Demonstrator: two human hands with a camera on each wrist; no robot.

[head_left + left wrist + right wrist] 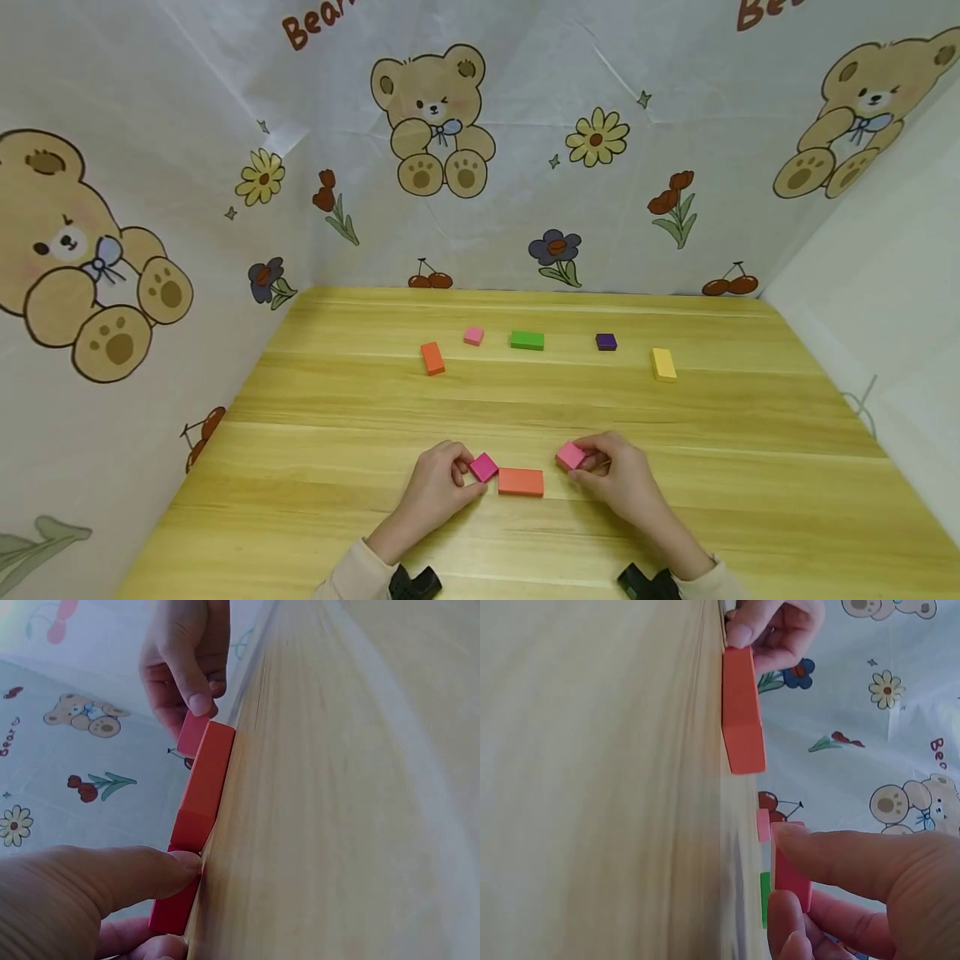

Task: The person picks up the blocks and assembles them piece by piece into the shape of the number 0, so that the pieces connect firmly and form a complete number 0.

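Observation:
An orange-red rectangular block [521,482] lies flat on the table in front of the person. At its left end sits a magenta block [483,467], turned cornerwise, which the left hand [441,485] pinches between thumb and fingers. In the left wrist view this magenta block [174,904] meets the near end of the orange-red block [205,787]. Off to the right, the right hand [618,477] holds a pink block [570,456] by thumb and fingertips, apart from the orange-red one. The right wrist view shows the pink block [791,870] gripped, its lower face partly behind fingers.
Farther back on the wooden table [360,400] lie an orange block [432,358], a small pink block [473,336], a green block [527,340], a purple block [606,342] and a yellow block [663,365]. A bear-print cloth [510,217] hangs behind.

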